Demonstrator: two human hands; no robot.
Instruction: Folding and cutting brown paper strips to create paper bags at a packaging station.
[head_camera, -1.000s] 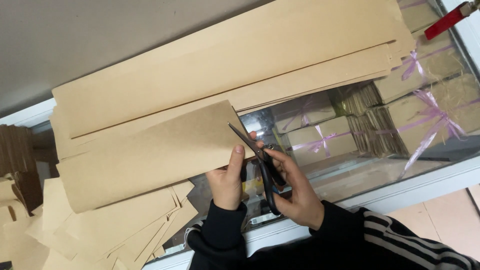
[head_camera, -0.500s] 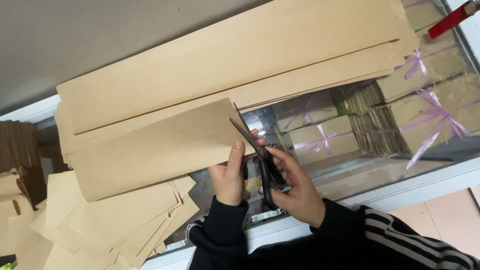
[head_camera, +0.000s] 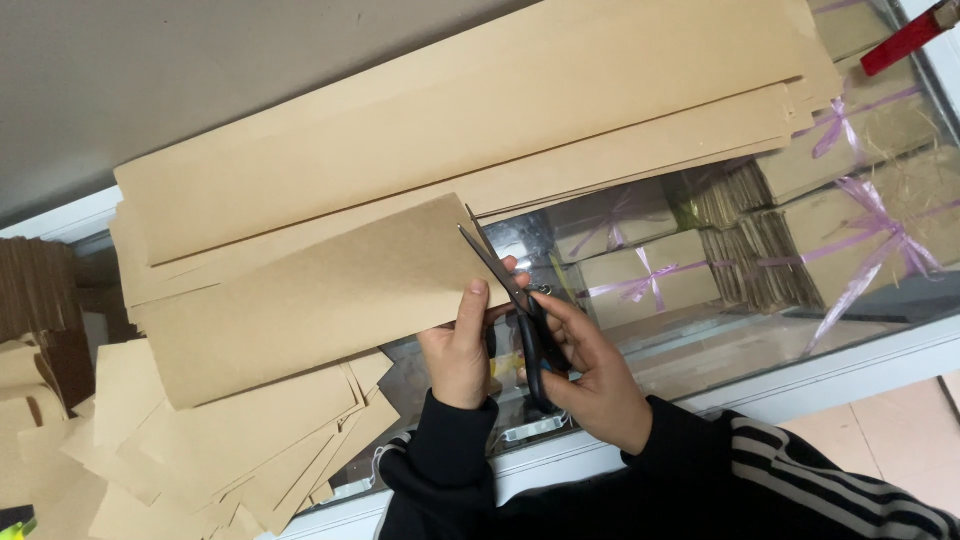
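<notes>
Right now, holding a long brown paper strip (head_camera: 310, 300) by its near right corner with the left hand (head_camera: 460, 350), thumb on top, other fingers tucked under and hidden. Closed tight on the paper. Lying slanted across the middle, with its right end at the scissors (head_camera: 515, 300). Gripping the black scissor handles with the right hand (head_camera: 590, 380), fingers curled through the loops. Blades open a little, pointing far and left, right at the strip's edge. Hard to tell whether the blades touch the paper yet, maybe just beside it. Handles mostly covered by the fingers.

Further away, a big pile of long brown sheets (head_camera: 470, 130) stretching from left to right, partly under the strip. Near and left, a messy heap of shorter cut pieces (head_camera: 230, 450), cut off at the bottom edge. Far left, a stack of brown cardboard (head_camera: 40, 290), dark and hard to make out.

Under it all, a glass counter top (head_camera: 700, 350), shiny, with glare hiding some of what sits below. Through the glass, brown bundles tied with purple ribbon (head_camera: 650, 275). Top right corner, a red thing (head_camera: 905, 40), mostly out of the picture, so no telling what it is. Both arms in black sleeves, the right one striped white (head_camera: 800, 480).
</notes>
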